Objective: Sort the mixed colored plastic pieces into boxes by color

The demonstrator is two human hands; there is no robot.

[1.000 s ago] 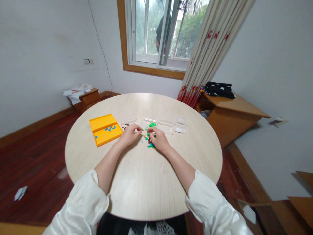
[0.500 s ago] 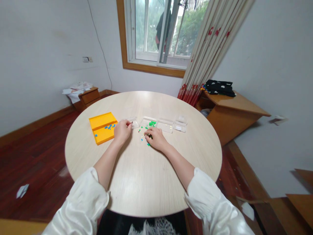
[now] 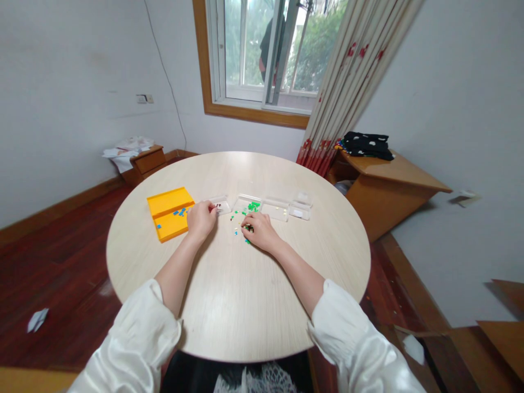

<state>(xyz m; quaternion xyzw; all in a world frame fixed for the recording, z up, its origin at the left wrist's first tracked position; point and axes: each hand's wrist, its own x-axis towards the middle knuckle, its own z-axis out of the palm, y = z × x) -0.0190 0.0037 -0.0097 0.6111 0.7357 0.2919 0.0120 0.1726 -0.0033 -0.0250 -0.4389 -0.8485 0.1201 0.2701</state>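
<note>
My left hand [image 3: 202, 219]: thumb and index narrow, nearly meeting, at left clear tray [image 3: 226, 209]; can't tell if a piece is pinched.
My right hand [image 3: 261, 231]: fingers curled over small mixed-colour bricks [image 3: 249, 228] on table, mid-scene; mostly hidden, can't tell if gripped.
Brown pieces [image 3: 219, 206]: in left clear tray, by my left fingertips.
Green bricks [image 3: 254, 206]: heaped at middle clear tray [image 3: 242, 203], beyond my right hand.
Blue pieces [image 3: 177, 213]: in open yellow case [image 3: 167, 202], beside my left hand.
Right clear tray [image 3: 271, 213]: few pale-yellow bits.
Small clear box [image 3: 299, 213]: right end of row.
Table [image 3: 241, 295]: round, pale wood-grain.
</note>
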